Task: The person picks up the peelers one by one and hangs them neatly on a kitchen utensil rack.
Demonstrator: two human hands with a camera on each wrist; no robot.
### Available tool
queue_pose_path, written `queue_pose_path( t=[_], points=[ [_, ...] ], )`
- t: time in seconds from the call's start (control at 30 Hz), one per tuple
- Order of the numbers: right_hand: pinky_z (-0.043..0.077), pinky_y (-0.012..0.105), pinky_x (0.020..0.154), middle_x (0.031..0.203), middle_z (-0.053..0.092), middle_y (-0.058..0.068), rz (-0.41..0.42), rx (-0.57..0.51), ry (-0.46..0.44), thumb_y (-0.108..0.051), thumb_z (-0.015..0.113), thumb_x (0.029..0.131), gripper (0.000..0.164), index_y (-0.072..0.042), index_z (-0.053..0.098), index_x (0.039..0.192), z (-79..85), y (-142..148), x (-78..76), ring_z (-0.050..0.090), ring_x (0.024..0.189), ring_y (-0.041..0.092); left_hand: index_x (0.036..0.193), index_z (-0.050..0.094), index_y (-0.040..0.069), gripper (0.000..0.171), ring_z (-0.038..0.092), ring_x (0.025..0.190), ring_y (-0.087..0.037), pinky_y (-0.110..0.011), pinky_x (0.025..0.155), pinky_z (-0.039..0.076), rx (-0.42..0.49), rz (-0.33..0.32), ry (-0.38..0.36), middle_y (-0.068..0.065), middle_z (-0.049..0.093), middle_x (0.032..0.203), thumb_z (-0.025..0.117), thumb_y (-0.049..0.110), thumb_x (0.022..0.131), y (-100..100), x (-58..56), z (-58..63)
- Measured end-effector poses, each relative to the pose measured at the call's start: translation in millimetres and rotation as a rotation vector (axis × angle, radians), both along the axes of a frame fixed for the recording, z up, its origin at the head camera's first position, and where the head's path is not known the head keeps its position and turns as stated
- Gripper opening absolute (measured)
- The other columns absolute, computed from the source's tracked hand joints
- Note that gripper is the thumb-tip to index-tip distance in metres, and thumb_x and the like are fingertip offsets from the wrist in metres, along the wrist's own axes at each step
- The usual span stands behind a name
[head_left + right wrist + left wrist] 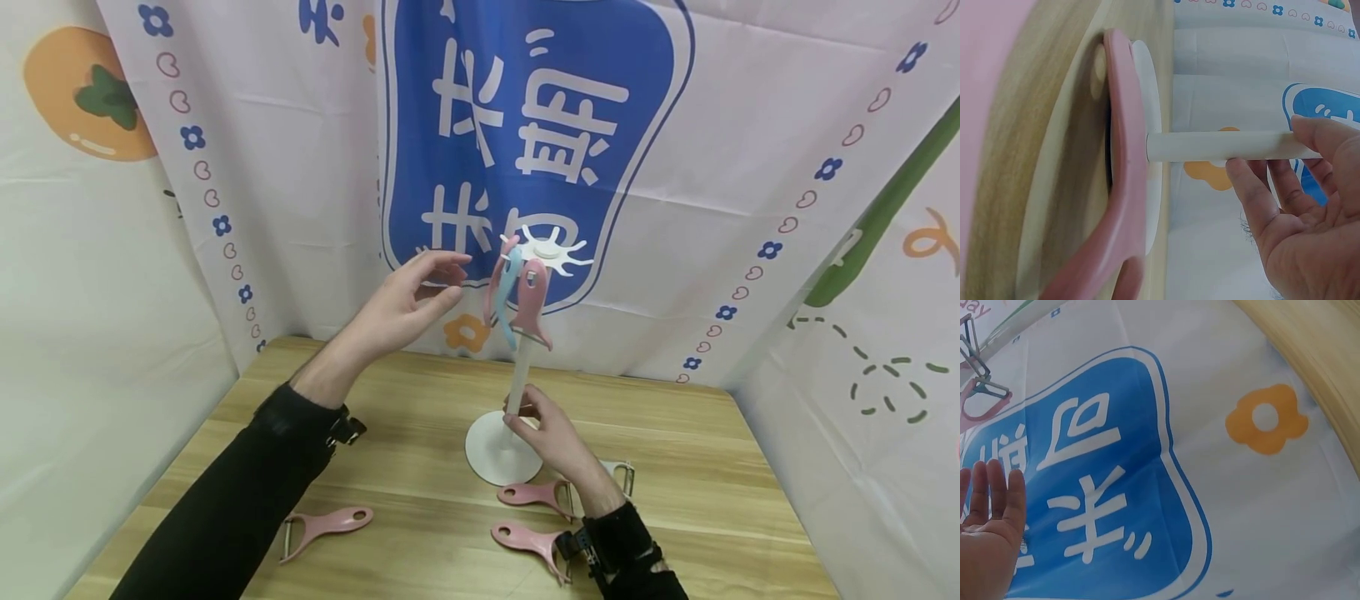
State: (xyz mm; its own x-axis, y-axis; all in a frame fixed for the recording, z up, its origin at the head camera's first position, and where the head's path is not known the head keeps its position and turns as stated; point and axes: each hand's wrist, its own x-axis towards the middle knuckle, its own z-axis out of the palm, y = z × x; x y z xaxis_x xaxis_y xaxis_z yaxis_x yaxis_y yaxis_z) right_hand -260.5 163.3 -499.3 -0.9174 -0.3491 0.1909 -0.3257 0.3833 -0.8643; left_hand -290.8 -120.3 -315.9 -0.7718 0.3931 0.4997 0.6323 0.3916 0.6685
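Observation:
A white stand has a round base (487, 454), an upright pole (519, 379) and a top of radiating hooks (551, 252). From its near left side hang a pink peeler (532, 296), a light blue peeler (507, 287) and another pink one partly hidden behind. My right hand (551, 429) holds the lower pole between thumb and fingers; the right wrist view shows the grip on the white pole (1197, 147). Beside the hung peelers, my left hand (412, 304) is raised with loosely bent fingers and nothing in it, a small gap away from them.
On the wooden table, a pink peeler (330, 522) lies at the left. Two more pink peelers, the upper (528, 493) and the lower (521, 537), lie in front of the base. A whitish peeler (618, 467) is partly behind my right wrist. A printed cloth (322, 208) hangs behind.

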Motion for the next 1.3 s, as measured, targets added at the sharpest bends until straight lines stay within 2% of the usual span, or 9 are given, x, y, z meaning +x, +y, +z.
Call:
queue_pose_path(
  t=[0.1, 0.33, 0.57, 0.8, 1.1, 1.3],
  points=[
    [0.048, 0.06, 0.098, 0.123, 0.065, 0.014, 0.003, -0.002, 0.003, -0.01, 0.067, 0.1, 0.023, -0.01, 0.062, 0.122, -0.5, 0, -0.1, 0.062, 0.118, 0.034, 0.147, 0.052, 0.026, 0.045, 0.058, 0.12, -0.008, -0.033, 0.105, 0.049, -0.03, 0.013, 0.037, 0.008, 0.06, 0.128, 0.059, 0.04, 0.105, -6, 5.6, -2.8],
    [0.049, 0.057, 0.098, 0.119, 0.066, 0.003, 0.012, -0.002, 0.006, -0.02, 0.069, 0.1, 0.021, -0.018, 0.063, 0.12, 0.2, 2, 0.5, 0.063, 0.116, 0.025, 0.149, 0.051, 0.02, 0.048, 0.056, 0.123, -0.009, -0.037, 0.107, 0.048, -0.122, 0.03, 0.109, 0.005, 0.058, 0.135, 0.057, 0.039, 0.106, -18, 18.3, -10.8],
    [0.049, 0.057, 0.099, 0.12, 0.065, 0.001, 0.017, 0.013, 0.001, -0.023, 0.069, 0.1, 0.027, -0.011, 0.063, 0.124, 0.2, 2, 0.0, 0.063, 0.117, 0.024, 0.145, 0.054, 0.021, 0.042, 0.056, 0.124, -0.01, -0.037, 0.106, 0.048, -0.173, 0.043, 0.153, 0.004, 0.058, 0.139, 0.06, 0.033, 0.105, -30, 29.4, -21.1],
    [0.048, 0.058, 0.099, 0.12, 0.066, 0.001, 0.006, 0.008, -0.011, -0.023, 0.07, 0.1, 0.022, -0.022, 0.063, 0.121, 1.9, 2, 0.4, 0.063, 0.117, 0.025, 0.143, 0.056, 0.019, 0.042, 0.057, 0.12, -0.013, -0.037, 0.1, 0.052, -0.25, 0.069, 0.141, 0.002, 0.059, 0.136, 0.064, 0.03, 0.103, -42, 39.3, -32.2],
    [0.049, 0.058, 0.098, 0.121, 0.066, 0.001, 0.007, 0.012, -0.022, -0.024, 0.069, 0.1, 0.023, -0.022, 0.063, 0.122, 1.8, 2, 1.0, 0.063, 0.118, 0.025, 0.139, 0.059, 0.016, 0.041, 0.059, 0.117, -0.016, -0.041, 0.101, 0.051, -0.361, 0.047, 0.115, 0.003, 0.061, 0.129, 0.066, 0.031, 0.102, -54, 51.1, -53.5],
    [0.049, 0.059, 0.099, 0.121, 0.066, 0.001, 0.002, 0.005, -0.03, -0.023, 0.07, 0.1, 0.022, -0.022, 0.064, 0.121, 1.0, 2, 0.6, 0.062, 0.118, 0.025, 0.139, 0.059, 0.018, 0.043, 0.059, 0.116, -0.013, -0.04, 0.1, 0.052, -0.448, 0.062, 0.066, 0.002, 0.062, 0.128, 0.069, 0.034, 0.1, -58, 60.2, -67.6]
  ],
)
